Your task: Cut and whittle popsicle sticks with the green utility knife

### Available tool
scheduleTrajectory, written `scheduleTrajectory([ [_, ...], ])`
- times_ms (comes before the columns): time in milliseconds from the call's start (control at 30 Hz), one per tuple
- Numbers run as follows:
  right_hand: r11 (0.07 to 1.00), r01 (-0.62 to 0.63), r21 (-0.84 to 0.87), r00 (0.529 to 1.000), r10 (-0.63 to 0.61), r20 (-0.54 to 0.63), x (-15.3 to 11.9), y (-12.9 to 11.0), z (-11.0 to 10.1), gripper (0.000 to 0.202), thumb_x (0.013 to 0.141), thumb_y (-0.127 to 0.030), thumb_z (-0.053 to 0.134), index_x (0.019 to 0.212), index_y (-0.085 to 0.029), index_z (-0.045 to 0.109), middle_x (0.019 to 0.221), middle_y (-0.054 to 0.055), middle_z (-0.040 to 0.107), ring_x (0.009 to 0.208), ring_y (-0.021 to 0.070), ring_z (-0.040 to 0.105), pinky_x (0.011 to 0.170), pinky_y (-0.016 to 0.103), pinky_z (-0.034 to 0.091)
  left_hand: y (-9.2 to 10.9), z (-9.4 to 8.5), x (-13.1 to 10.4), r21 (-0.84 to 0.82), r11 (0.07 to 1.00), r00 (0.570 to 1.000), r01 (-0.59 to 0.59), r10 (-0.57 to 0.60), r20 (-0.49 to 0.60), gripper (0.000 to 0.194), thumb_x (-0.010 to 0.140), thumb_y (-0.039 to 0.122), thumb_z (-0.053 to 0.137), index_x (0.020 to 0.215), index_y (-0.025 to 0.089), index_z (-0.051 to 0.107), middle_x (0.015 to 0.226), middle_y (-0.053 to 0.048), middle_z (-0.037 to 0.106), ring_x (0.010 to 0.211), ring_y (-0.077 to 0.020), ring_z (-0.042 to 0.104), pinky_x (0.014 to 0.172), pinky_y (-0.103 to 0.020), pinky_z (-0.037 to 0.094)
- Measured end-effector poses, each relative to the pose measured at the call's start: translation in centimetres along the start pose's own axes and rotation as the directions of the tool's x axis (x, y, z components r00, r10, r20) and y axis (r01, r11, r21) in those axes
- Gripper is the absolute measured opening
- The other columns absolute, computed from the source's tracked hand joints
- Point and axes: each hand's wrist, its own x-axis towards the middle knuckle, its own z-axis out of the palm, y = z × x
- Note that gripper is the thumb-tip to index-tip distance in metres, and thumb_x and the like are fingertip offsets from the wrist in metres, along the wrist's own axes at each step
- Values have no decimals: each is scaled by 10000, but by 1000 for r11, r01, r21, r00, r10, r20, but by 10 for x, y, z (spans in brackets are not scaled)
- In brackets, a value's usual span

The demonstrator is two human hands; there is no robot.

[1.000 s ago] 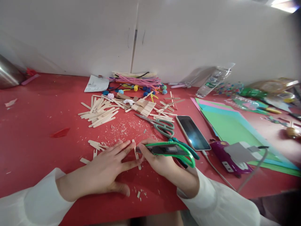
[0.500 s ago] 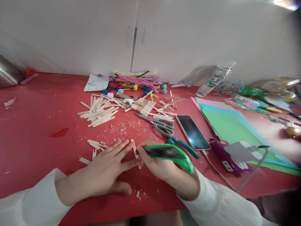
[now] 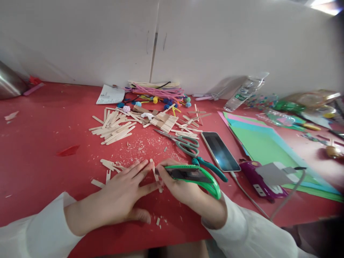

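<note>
Head view: nearest, the left hand (image 3: 118, 197) lies spread, gripping nothing, its fingertips against a small wooden stick (image 3: 155, 173) near the top end and lower down. The right hand (image 3: 178, 186) grasps a green knife (image 3: 189, 173) just right of that stick. Beyond them lie scissors (image 3: 176, 138), then a stick heap (image 3: 116, 128).

A phone (image 3: 220, 151) lies beside coloured paper sheets (image 3: 264, 143).

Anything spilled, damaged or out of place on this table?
Yes: wood shavings litter the red table beyond the left hand, like spilled debris. A stick beside that hand has a notched end, perhaps cut.
</note>
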Motion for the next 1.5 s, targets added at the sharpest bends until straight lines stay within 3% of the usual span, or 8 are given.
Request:
scheduleTrajectory([
  [233,1000,-9,19,999,8,38,-2,-4,-2,242,897,-278,387,695,-224,509,641,7,617,617,166,635,610,272,540,0,1,0,12,999,999,-30,30,-29,676,760,659,555,1320,282,527,1497,-196,298,1345,-442,270,993,-629,346],
  [467,994,-9,106,1000,10,-9,-3,12,1,242,914,-319,405,716,-234,515,675,-7,607,674,165,622,677,303,522,-6,7,-2,-22,998,995,-66,64,-74,685,776,660,535,1370,330,452,1510,-161,292,1351,-427,279,999,-620,342],
  [600,995,-12,94,1000,13,-7,2,18,-6,223,922,-341,426,773,-229,548,720,-8,630,713,163,621,693,308,502,-9,8,-2,-12,993,991,-121,120,-53,704,811,679,451,1386,273,442,1493,-197,309,1353,-420,279,999,-595,357],
  [767,994,17,111,999,-23,48,5,17,-12,218,902,-333,460,760,-223,584,696,-14,646,666,140,624,679,270,494,-11,13,-4,-15,980,968,-197,192,-162,661,848,636,434,1361,221,482,1464,-180,376,1379,-351,264,1070,-508,316],
  [933,993,43,110,994,-53,92,6,16,-14,207,900,-297,458,786,-217,611,745,-7,672,710,135,640,699,249,489,-13,16,-4,-17,988,969,-156,150,-198,601,849,629,447,1323,269,523,1486,-143,351,1370,-353,286,1063,-529,321],
  [1133,992,70,103,985,-85,153,8,15,-14,226,895,-279,463,762,-208,631,750,5,691,689,142,645,680,255,496,-14,5,-1,0,983,973,-183,181,-143,552,870,582,464,1231,193,617,1411,-188,446,1345,-350,336,1040,-514,368],
  [1300,991,60,122,983,-80,164,8,11,-14,232,893,-276,452,762,-197,626,759,20,696,698,154,647,680,276,510,-19,8,0,-11,981,956,-192,184,-228,416,870,486,540,1163,216,660,1409,-155,465,1333,-314,374,1038,-479,388],
  [1500,994,17,109,981,-38,189,5,11,-15,251,900,-292,432,745,-204,608,647,-15,623,578,139,589,601,269,498,-24,12,0,-8,992,943,-129,120,-310,281,888,363,549,1070,208,695,1404,-158,473,1296,-341,421,987,-528,425],
])
